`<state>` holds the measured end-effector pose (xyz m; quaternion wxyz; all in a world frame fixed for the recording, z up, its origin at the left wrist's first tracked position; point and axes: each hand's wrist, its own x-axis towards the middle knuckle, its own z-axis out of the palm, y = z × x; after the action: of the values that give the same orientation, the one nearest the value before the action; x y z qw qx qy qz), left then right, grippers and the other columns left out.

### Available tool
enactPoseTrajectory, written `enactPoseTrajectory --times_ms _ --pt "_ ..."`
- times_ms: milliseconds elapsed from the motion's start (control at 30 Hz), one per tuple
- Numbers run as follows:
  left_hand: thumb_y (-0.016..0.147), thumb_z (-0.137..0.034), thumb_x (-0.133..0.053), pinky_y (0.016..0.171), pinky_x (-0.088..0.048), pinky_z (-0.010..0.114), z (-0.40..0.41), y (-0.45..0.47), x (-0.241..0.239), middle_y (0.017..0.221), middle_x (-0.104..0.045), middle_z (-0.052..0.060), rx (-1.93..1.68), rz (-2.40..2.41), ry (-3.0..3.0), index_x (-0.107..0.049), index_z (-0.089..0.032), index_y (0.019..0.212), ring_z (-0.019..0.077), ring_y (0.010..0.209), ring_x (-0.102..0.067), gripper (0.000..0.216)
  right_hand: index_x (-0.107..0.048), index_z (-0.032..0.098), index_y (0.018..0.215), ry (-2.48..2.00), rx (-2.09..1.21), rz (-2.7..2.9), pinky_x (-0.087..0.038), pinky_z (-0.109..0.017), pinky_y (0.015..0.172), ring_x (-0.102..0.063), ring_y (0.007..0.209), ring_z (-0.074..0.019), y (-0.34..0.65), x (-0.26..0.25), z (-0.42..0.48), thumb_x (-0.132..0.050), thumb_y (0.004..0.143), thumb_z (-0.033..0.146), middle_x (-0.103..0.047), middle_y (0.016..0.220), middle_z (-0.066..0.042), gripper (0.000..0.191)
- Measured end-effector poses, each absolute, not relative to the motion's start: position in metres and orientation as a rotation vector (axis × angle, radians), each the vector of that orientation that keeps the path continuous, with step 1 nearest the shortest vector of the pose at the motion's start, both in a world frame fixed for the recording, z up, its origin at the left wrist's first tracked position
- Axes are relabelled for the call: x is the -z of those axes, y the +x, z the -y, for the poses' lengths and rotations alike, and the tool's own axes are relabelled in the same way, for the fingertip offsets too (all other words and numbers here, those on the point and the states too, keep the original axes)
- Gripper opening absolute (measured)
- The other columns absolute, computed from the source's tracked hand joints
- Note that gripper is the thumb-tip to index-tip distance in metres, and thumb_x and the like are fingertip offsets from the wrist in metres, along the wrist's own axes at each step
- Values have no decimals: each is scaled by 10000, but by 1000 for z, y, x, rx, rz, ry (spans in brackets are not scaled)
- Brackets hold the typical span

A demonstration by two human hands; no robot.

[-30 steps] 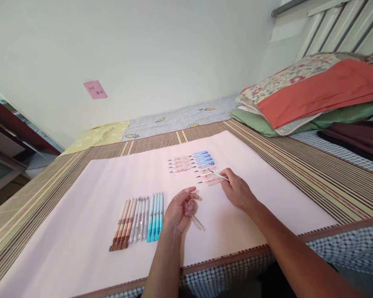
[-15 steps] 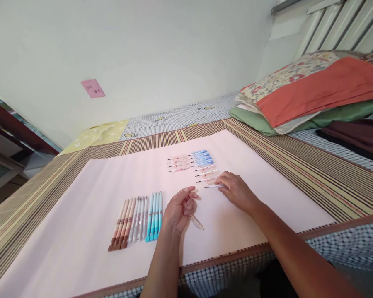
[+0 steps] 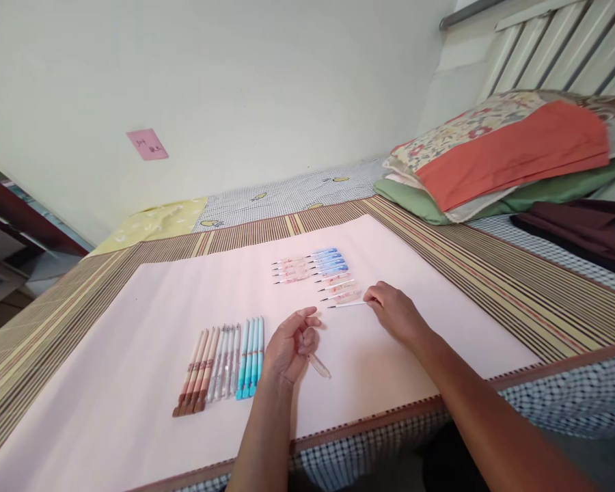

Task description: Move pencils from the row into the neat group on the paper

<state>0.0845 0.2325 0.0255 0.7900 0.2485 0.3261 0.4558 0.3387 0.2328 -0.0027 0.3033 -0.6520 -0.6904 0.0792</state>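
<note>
My left hand (image 3: 290, 345) rests on the pink sheet (image 3: 133, 383) with its fingers curled round a clear pen barrel (image 3: 318, 365) that sticks out below the palm. My right hand (image 3: 397, 314) lies flat-ish farther right, its fingertips on the end of a thin white refill (image 3: 346, 305) laid on the sheet. That refill is the nearest one in a column of pink and blue pen parts (image 3: 322, 273). A row of several brown, clear and blue pens (image 3: 220, 369) lies left of my left hand.
The pink sheet covers a striped mat (image 3: 517, 273) on a bed. Folded orange, floral and green bedding (image 3: 502, 157) is stacked at the back right, dark cloth (image 3: 584, 229) beside it. A pink note (image 3: 147, 144) is stuck on the wall.
My right hand lowered the thin refill from a raised, angled hold and laid it flat below the column of parts. The left hand stayed put with the clear barrel.
</note>
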Motion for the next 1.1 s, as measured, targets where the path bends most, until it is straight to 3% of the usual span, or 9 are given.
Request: enactPoseTrajectory --times_ms 833,933,1100 --pt "707 -285 -848 399 -182 168 -233 85 -23 741 -662 40 -977 -687 498 -726 -72 954 24 453 -354 348 -532 223 753 -1655 -60 1805 -390 -311 721 -556 698 -173 327 9 -240 -547 861 145 -624 828 -28 134" --pt "781 -387 -811 421 -263 170 -236 83 -24 775 -671 59 -997 -634 403 -720 -78 977 57 512 -447 377 -569 221 775 -1558 -169 1716 -418 -307 727 -572 709 -168 320 -1 -233 -552 873 186 -636 827 -25 105" --pt "909 -543 -639 484 -386 217 -238 78 -29 884 -697 118 -1080 -551 278 -704 -81 1053 130 640 -572 489 -635 223 822 -1335 -662 1739 -423 -265 626 -542 656 -145 283 -21 -210 -636 879 329 -636 747 13 120"
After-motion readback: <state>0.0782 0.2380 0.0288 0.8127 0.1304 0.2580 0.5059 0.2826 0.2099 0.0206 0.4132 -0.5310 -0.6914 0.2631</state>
